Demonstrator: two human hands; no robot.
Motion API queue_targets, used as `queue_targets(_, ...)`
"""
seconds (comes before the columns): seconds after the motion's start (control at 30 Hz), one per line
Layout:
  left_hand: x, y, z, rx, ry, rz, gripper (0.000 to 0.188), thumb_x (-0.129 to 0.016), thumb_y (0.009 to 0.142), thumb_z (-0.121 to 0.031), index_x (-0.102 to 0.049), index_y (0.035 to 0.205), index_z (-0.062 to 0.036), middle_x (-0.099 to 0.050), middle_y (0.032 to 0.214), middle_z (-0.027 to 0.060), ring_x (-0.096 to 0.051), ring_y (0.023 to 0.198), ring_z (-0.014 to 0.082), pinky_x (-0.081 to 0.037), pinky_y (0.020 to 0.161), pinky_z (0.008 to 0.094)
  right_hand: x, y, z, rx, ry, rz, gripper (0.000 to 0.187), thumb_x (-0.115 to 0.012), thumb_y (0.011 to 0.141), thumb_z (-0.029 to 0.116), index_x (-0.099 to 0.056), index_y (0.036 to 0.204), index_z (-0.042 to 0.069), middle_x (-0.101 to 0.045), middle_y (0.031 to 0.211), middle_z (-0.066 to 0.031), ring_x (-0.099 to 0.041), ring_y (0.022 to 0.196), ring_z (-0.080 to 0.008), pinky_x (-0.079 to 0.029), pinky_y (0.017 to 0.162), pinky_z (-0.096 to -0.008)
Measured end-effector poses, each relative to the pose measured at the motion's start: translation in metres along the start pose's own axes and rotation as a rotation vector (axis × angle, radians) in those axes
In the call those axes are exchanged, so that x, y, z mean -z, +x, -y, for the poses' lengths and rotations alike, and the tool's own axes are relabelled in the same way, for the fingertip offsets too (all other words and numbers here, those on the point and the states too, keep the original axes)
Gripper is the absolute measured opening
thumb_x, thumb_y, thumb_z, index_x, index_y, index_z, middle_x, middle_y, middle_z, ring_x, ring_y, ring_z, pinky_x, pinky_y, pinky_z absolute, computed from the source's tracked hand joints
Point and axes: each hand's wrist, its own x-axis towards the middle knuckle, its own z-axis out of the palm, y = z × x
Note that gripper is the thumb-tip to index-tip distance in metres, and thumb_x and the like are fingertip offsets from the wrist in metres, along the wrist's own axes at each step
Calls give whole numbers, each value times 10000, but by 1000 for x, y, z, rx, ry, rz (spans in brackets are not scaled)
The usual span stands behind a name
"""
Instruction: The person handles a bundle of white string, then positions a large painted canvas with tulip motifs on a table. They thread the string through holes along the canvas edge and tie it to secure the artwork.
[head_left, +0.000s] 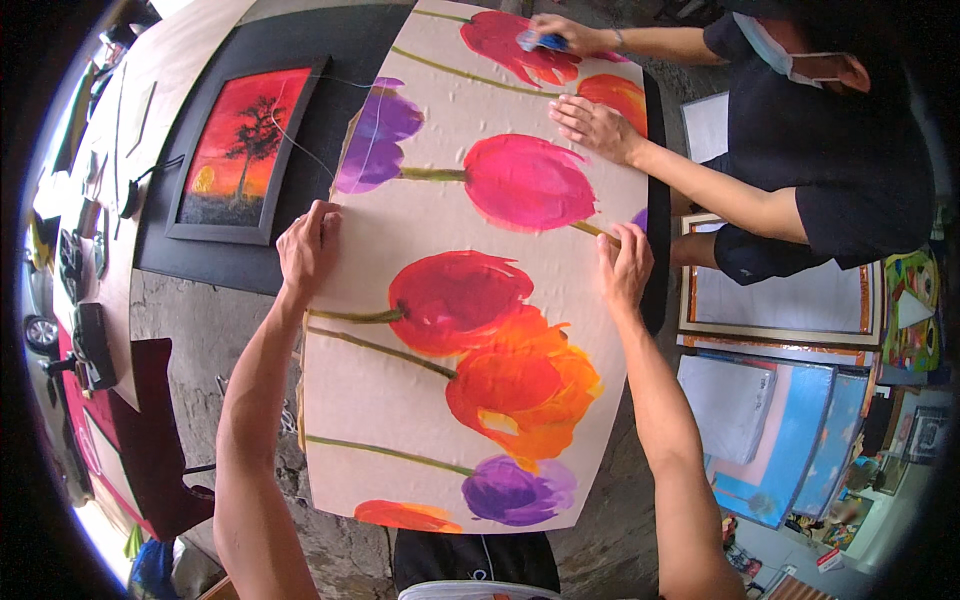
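Your left hand (pixel 312 245) is at the tulip picture's left edge, at nine o'clock from its middle, fingers curled inward; you cannot tell from here whether they pinch the edge. Your right hand (pixel 627 265) is opposite at three o'clock, fingers bent over the right edge with the tips on the surface; whether the thumb grips beneath, you cannot tell. The tulip picture (pixel 345 400) lies between your forearms, its near end at six o'clock, just short of your dark clothing (pixel 475 562). Its pale ground carries red, pink, orange and purple blooms, and small bumps show on the surface toward twelve.

At one o'clock a co-worker (pixel 840 140) in dark clothes leans in, one hand (pixel 598 130) spread flat on the tulip picture, the other (pixel 572 35) closed around a blue object (pixel 545 41) on the red bloom at twelve.

Part of a black board (pixel 655 210) shows past the right edge. At ten o'clock a framed sunset (pixel 245 140) rests on a black surface (pixel 165 235), and a thin pale cord (pixel 300 146) loops across it to the tulip picture. Farther out, a pale frame (pixel 690 290) stands at three, blue panels (pixel 800 410) at four, and a dark red cloth item (pixel 150 430) at eight.
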Motion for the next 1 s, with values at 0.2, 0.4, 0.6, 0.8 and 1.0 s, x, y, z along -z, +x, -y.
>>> queue_targets(0.2, 2, 0, -2, -1, -9, 0, 140, -490, 893, -219, -570, 945, -116, -623, 756, 126, -609, 730, 319, -452, 635, 425, 4, 2, 5, -20, 8, 26, 323, -574, 864, 336, -569, 1054, 75, -525, 1124, -102, -493, 1077, -297, -358, 916, -435)
queue_targets(0.4, 5, 2, -7, 6, 8, 14, 133, -495, 890, -210, -573, 943, -116, -616, 738, 121, -604, 709, 314, -450, 620, 424, 4, 2, 5, -33, -15, 30, 334, -564, 868, 352, -568, 1062, 80, -520, 1139, -99, -485, 1091, -294, -349, 924, -435)
queue_targets(0.6, 5, 2, -5, 10, -2, 15, 135, -498, 891, -214, -573, 945, -116, -616, 737, 116, -605, 706, 312, -452, 617, 417, 3, 2, 4, -31, 0, 36, 332, -564, 867, 353, -568, 1058, 81, -515, 1143, -95, -478, 1096, -289, -347, 929, -431)
queue_targets(0.8, 2, 2, -2, 5, -10, 10, 145, -492, 896, -223, -575, 948, -116, -620, 749, 122, -610, 724, 318, -455, 631, 425, 6, 4, 7, -38, 10, 43, 320, -568, 867, 342, -568, 1052, 81, -515, 1133, -90, -481, 1091, -285, -348, 927, -431)
queue_targets(1.0, 2, 2, -1, 16, -15, 25, 150, -488, 897, -223, -577, 949, -114, -619, 750, 126, -610, 731, 320, -454, 637, 432, 5, 2, 6, -21, -8, 21, 310, -598, 848, 316, -558, 1048, 84, -511, 1112, -96, -492, 1069, -298, -360, 908, -448)
